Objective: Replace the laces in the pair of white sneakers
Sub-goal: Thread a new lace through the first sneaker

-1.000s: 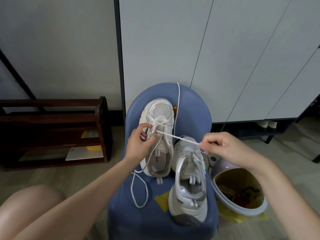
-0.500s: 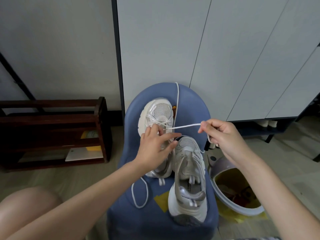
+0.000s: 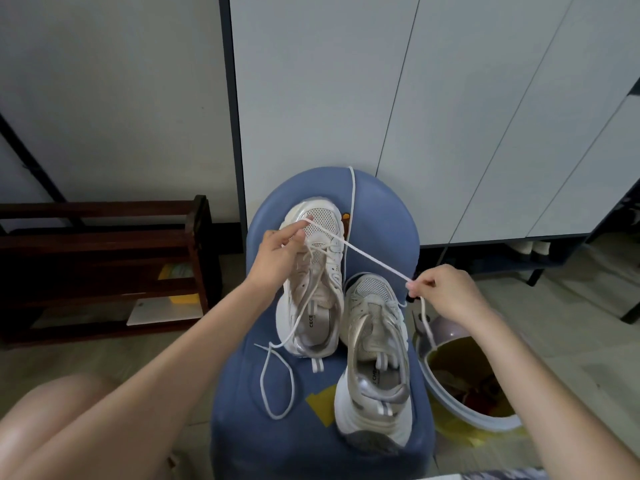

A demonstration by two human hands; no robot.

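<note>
Two white sneakers stand on a blue stool (image 3: 377,209). The left sneaker (image 3: 313,289) lies farther back, toe away from me; the right sneaker (image 3: 375,348) sits nearer, its heel at the stool's front edge. A white lace (image 3: 367,256) runs taut from my left hand (image 3: 277,251), which pinches its end over the left sneaker's toe, down to my right hand (image 3: 440,292), which pinches it right of the stool. The lace's tail hangs below my right hand. Another lace end loops loosely (image 3: 277,382) on the stool's left front.
A lilac bin (image 3: 446,407) with a yellow liner and rubbish stands on the floor right of the stool. A dark wooden rack (image 3: 104,258) stands at the left. White cabinet doors (image 3: 415,98) rise behind the stool. My bare knee (image 3: 45,420) shows at bottom left.
My left hand has risen from the sneaker's eyelets to its toe, now pinching the lace end. My right hand dropped lower and to the right, drawing the lace taut on a diagonal.
</note>
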